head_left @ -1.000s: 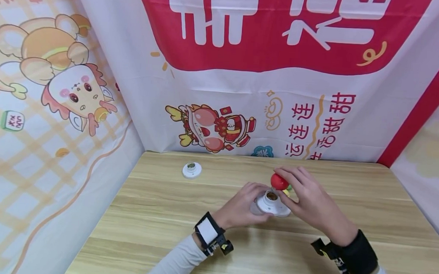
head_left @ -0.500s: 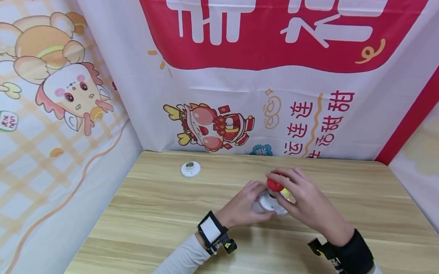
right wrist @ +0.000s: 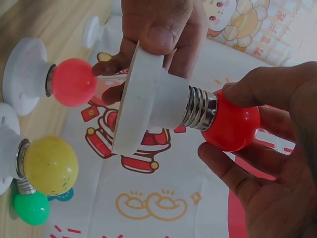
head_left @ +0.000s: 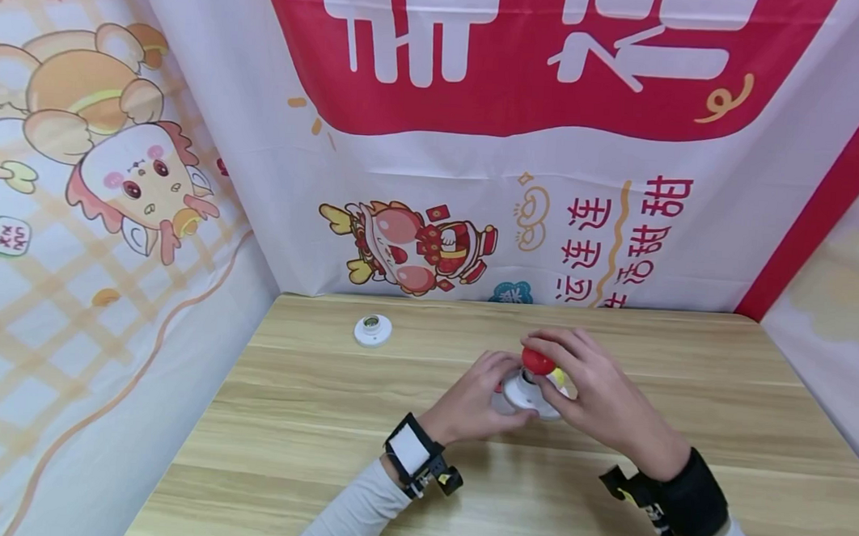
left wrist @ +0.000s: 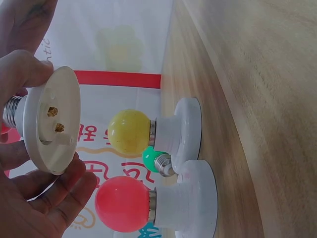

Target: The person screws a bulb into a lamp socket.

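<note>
My left hand (head_left: pixel 477 400) grips a white lamp socket (right wrist: pixel 148 99) by its round flange, raised above the table. In my right hand (head_left: pixel 601 394), thumb and fingers hold a red bulb (right wrist: pixel 233 121) by its globe. The bulb's metal screw base (right wrist: pixel 200 106) meets the mouth of the socket, most of its thread still showing. The left wrist view shows the socket's hollow underside with two brass screws. Beyond it stand a yellow bulb (left wrist: pixel 130 132) and a second red bulb (left wrist: pixel 123 204), each in a white socket on the table.
A green bulb (left wrist: pixel 154 159) is beside the yellow bulb's socket. Another white socket (head_left: pixel 373 331), without a bulb, sits at the back left of the wooden table (head_left: pixel 305 423). A printed cloth (head_left: pixel 405 170) hangs along the back edge.
The red bulb has come left and down from beside the socket's mouth to meet it, carried by my right hand. My left hand keeps hold of the socket almost in place.
</note>
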### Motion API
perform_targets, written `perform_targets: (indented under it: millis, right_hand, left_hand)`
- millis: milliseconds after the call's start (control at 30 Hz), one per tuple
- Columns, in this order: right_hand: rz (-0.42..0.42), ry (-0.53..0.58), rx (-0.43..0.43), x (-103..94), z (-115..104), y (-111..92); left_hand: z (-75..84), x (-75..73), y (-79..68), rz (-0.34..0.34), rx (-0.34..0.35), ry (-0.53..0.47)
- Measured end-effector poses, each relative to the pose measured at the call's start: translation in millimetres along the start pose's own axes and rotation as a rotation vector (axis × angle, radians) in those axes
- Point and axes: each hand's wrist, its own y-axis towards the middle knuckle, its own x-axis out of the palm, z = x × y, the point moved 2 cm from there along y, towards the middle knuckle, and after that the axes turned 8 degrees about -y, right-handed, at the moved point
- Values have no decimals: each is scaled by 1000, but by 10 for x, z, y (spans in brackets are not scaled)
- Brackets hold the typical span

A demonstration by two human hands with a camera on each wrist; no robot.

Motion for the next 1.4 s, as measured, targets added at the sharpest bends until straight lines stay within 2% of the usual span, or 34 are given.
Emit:
perform_targets:
  millis: [200, 833, 1200, 1400]
  right_hand:
    - [-10, 12, -17, 19, -1, 3]
    - [-46, -10, 13, 50, -1, -17]
    - [-23, -34, 23, 73, 23, -29]
    - [-21, -37, 6, 87, 18, -18]
  left_hand:
    - [22, -20, 0, -9, -10, -19]
    - [4, -46, -35, -11, -27, -29]
    - [24, -48, -26, -7, 28, 2]
    - [27, -51, -28, -3, 28, 12]
